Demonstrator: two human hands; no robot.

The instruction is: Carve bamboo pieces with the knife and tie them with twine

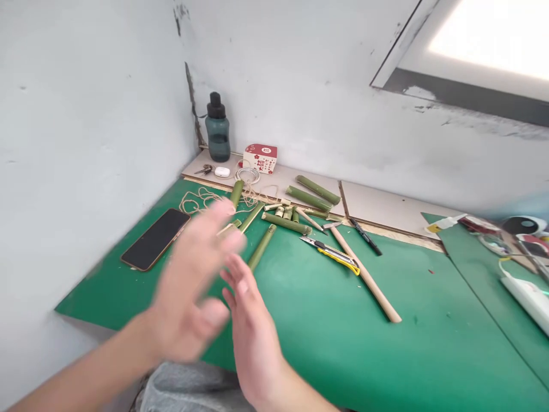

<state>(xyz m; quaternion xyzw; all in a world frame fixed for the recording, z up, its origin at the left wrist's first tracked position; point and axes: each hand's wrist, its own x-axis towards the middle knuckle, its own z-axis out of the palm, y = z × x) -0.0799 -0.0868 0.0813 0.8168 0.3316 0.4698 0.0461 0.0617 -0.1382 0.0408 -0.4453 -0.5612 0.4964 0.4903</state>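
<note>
Both of my hands are raised over the near edge of the green mat (pixel 326 343), side by side. My left hand (pixel 193 286) is blurred by motion, its fingers stretched out and nothing in its palm. Close beside it, my right hand (pixel 253 326) is held on edge with fingers extended, also bare. Beyond them lie green bamboo pieces: a stick (pixel 262 247), a longer tube (pixel 286 223) and several short cut sections (pixel 287 212). A yellow utility knife (pixel 332 254) with its blade out rests by a wooden-handled hammer (pixel 366 274). Tangled twine (pixel 201 197) is partly hidden behind my left hand.
A phone (pixel 155 239) lies at the left. Along the wall stand a water bottle (pixel 218 129) and a red-and-white box (pixel 260 159), with keys (pixel 206 169) and a white case (pixel 222 171) nearby. A black marker (pixel 364 236) and a white power strip (pixel 525 300) are on the right.
</note>
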